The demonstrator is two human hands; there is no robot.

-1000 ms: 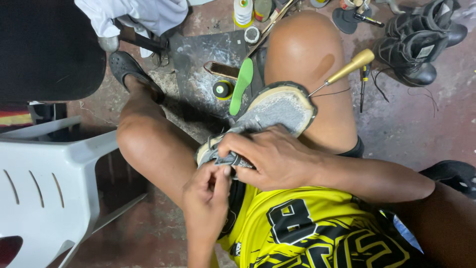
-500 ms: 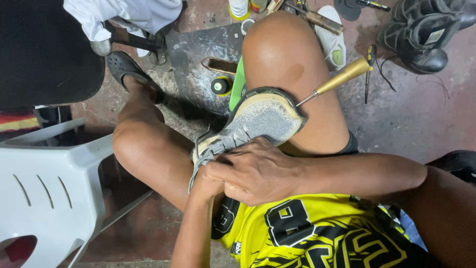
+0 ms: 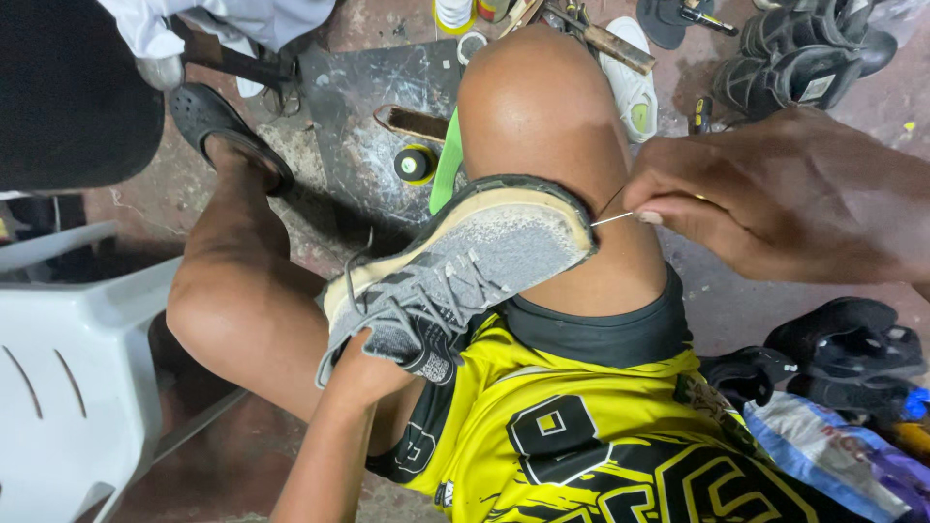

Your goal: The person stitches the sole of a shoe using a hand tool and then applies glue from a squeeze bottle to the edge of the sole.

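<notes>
Grey shoe [image 3: 465, 271] toe: pinched 1 thread [image 3: 612, 219] w/ R hand [image 3: 775, 194], L hand hidden inside shoe, grip can't tell; prob. needed straight, taut pull.

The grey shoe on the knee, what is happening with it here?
A seated person is stitching a grey shoe that rests on the right thigh. The left hand is pushed inside the shoe and holds it steady. The right hand pinches a thin thread drawn taut from the edge of the sole at the toe. Other shoes and a green insole lie on the floor in front.
</notes>
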